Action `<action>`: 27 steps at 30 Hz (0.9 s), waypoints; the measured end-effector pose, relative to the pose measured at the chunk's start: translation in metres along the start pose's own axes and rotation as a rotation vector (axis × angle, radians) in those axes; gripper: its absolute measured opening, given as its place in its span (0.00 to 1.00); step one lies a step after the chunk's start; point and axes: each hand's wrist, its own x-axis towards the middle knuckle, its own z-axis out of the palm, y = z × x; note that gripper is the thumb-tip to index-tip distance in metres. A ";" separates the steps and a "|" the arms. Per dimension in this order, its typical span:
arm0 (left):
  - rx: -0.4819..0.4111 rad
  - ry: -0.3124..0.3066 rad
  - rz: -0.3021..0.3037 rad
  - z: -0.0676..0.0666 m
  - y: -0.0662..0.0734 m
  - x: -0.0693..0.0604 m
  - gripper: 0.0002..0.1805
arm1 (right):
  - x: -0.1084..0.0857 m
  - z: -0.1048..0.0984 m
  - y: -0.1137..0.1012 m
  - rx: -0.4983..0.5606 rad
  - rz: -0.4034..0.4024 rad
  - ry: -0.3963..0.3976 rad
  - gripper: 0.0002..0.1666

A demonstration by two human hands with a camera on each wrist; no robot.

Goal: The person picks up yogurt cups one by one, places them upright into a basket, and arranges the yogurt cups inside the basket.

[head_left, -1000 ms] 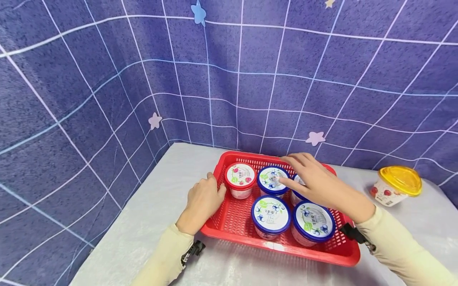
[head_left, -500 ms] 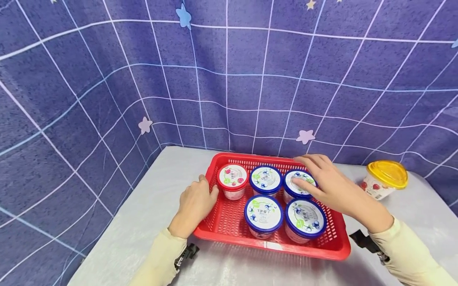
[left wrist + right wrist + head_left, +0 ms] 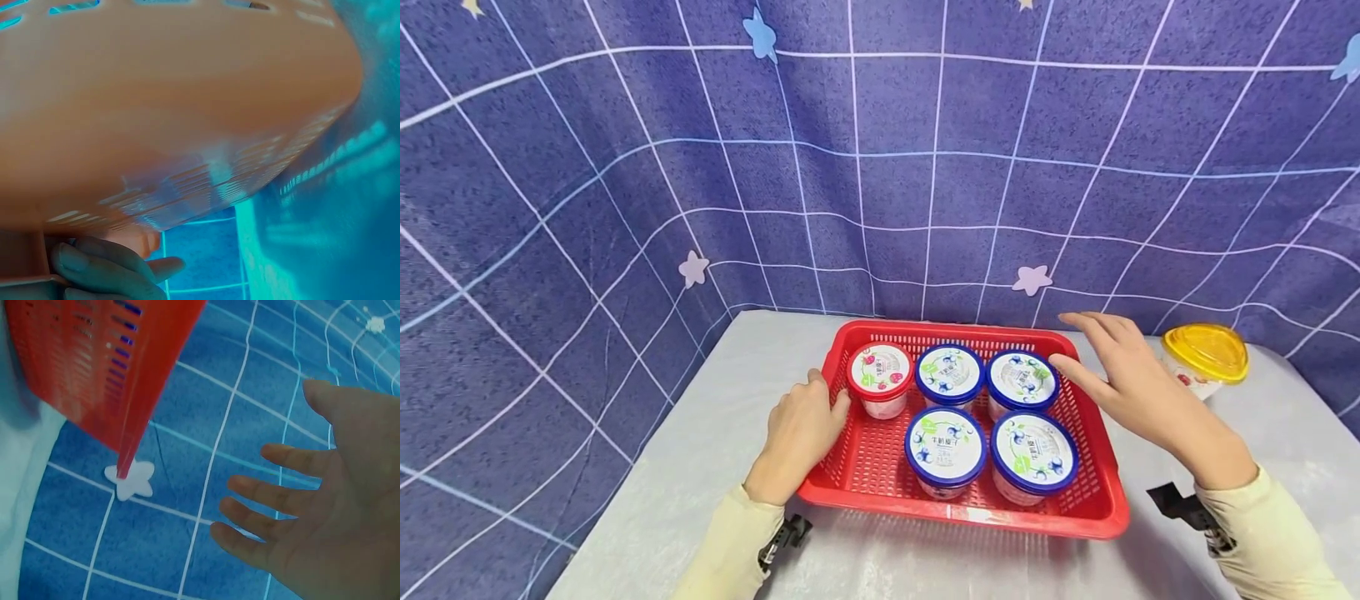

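Note:
My left hand [image 3: 795, 429] grips the left rim of a red plastic basket [image 3: 872, 450], with fingers curled at its edge in the left wrist view. Inside the basket stand a red-lidded cup with berry prints [image 3: 882, 371] at the back left and several blue-lidded cups [image 3: 945, 447] with blueberry prints. My right hand [image 3: 1138, 387] hovers over the basket's right rim, its fingers extended and holding nothing. In the right wrist view the fingers [image 3: 250, 547] are spread apart, away from the basket wall [image 3: 94, 369].
A yellow-lidded tub [image 3: 1206, 354] with strawberry prints stands on the white table [image 3: 715, 392] to the right, partly behind my right hand. A blue curtain [image 3: 880, 183] with a grid and stars hangs along the back and left.
My right hand has moved right, from above the blue-lidded cups to the basket's right rim. My left hand keeps its grip on the left rim. The head view has shifted slightly right.

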 end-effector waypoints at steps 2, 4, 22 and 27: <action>0.003 -0.002 -0.002 0.000 0.000 0.000 0.24 | -0.002 -0.001 0.004 -0.006 0.008 0.023 0.35; 0.006 -0.007 -0.004 0.000 0.000 -0.001 0.25 | -0.004 0.000 0.009 -0.015 0.014 0.051 0.35; -0.006 -0.024 -0.002 0.000 0.000 0.000 0.23 | -0.008 -0.003 0.091 -0.150 0.253 0.264 0.37; -0.003 -0.022 0.001 -0.001 0.001 0.000 0.22 | -0.011 -0.001 0.112 -0.183 0.305 0.306 0.37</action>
